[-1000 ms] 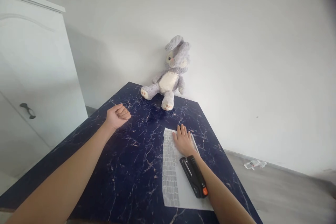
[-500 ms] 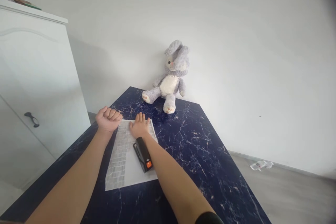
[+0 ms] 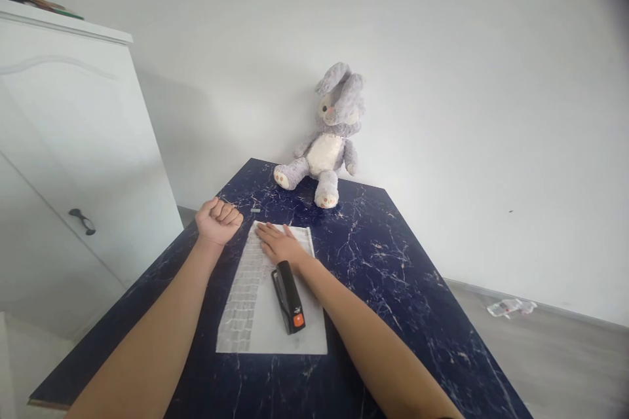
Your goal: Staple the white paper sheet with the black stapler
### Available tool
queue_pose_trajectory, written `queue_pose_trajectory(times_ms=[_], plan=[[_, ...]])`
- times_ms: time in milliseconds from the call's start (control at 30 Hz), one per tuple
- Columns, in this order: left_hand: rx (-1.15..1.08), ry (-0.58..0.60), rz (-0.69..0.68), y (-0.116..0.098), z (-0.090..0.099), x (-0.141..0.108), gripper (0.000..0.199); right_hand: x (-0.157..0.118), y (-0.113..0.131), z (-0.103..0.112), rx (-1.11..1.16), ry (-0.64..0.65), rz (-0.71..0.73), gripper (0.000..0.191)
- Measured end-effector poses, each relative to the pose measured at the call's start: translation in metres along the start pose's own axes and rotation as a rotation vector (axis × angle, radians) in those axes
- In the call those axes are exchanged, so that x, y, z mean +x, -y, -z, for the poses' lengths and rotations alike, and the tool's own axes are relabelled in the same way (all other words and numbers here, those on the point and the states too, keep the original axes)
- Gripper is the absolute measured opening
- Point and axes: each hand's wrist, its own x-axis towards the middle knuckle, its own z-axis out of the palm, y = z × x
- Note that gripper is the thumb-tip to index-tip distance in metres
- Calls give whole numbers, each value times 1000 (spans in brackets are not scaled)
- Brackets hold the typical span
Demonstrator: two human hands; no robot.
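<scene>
My left hand (image 3: 219, 220) is curled into a fist, resting at the left of the paper's far corner; its palm side is hidden, so I cannot see whether anything is inside. My right hand (image 3: 282, 243) lies flat on the far part of a white sheet of paper (image 3: 270, 334), fingers stretched toward its far left corner. A band of grey brick-like pattern runs down the sheet's left side. On the paper, just below my right wrist, lies a black stapler (image 3: 289, 298) with an orange patch at its near end. A small pale strip (image 3: 255, 210) lies beyond the paper.
A dark blue marbled table (image 3: 388, 275) stands against the white wall. At its far edge sits a grey plush rabbit (image 3: 327, 144). To the left is a white cabinet (image 3: 73, 144) with a dark handle (image 3: 82, 221). Clear plastic packaging (image 3: 511, 307) lies on the floor at right.
My right hand has turned and slid left across the paper toward its far left corner. My left fist keeps its shape. The whole view has shifted, with things appearing further right.
</scene>
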Motion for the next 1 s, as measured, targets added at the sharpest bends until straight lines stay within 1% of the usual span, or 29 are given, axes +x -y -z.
queue_pose_trajectory(times_ms=[100, 233, 300, 367, 433, 467, 533, 567, 600, 633, 667, 700, 733, 800, 833, 867, 900, 933, 1000], plan=[[48, -3, 22, 2, 0, 0, 58, -34, -27, 10, -1, -20, -63, 53], [45, 93, 95, 8, 1, 2, 57, -73, -60, 17, 4, -46, -109, 53], [76, 123, 156, 13, -1, 2, 57, -83, -70, 18, 24, -66, -141, 53], [140, 145, 216, 18, -5, 1, 58, -87, -74, 21, 61, -84, -170, 53], [236, 195, 254, 24, -11, -2, 58, -88, -73, 29, 128, -138, -198, 53], [301, 228, 258, 28, -14, -4, 58, -90, -70, 35, 175, -197, -234, 52], [459, 282, 241, 37, -22, -8, 58, -99, -59, 48, 265, -352, -354, 44], [549, 286, 224, 42, -26, -10, 58, -107, -51, 54, 298, -415, -417, 40], [650, 265, 201, 48, -31, -12, 56, -118, -41, 59, 319, -444, -463, 40], [763, 231, 173, 55, -36, -14, 55, -131, -30, 62, 322, -443, -487, 42], [889, 208, 135, 63, -43, -17, 52, -144, -18, 63, 324, -404, -479, 43], [1027, 207, 83, 72, -50, -19, 48, -158, -6, 62, 315, -352, -466, 39], [1171, 245, 20, 81, -58, -23, 43, -170, 5, 59, 296, -318, -454, 37], [1427, 432, -132, 100, -74, -31, 32, -189, 21, 53, 251, -269, -458, 36], [1539, 532, -183, 110, -81, -36, 29, -195, 24, 52, 234, -258, -465, 33], [1649, 615, -205, 118, -86, -41, 31, -198, 24, 53, 224, -253, -472, 30], [1757, 663, -203, 126, -89, -46, 35, -200, 21, 55, 225, -257, -474, 28], [1851, 686, -186, 132, -91, -51, 40, -200, 14, 59, 236, -272, -469, 29], [1984, 694, -138, 141, -90, -57, 47, -197, -4, 70, 264, -346, -456, 35]])
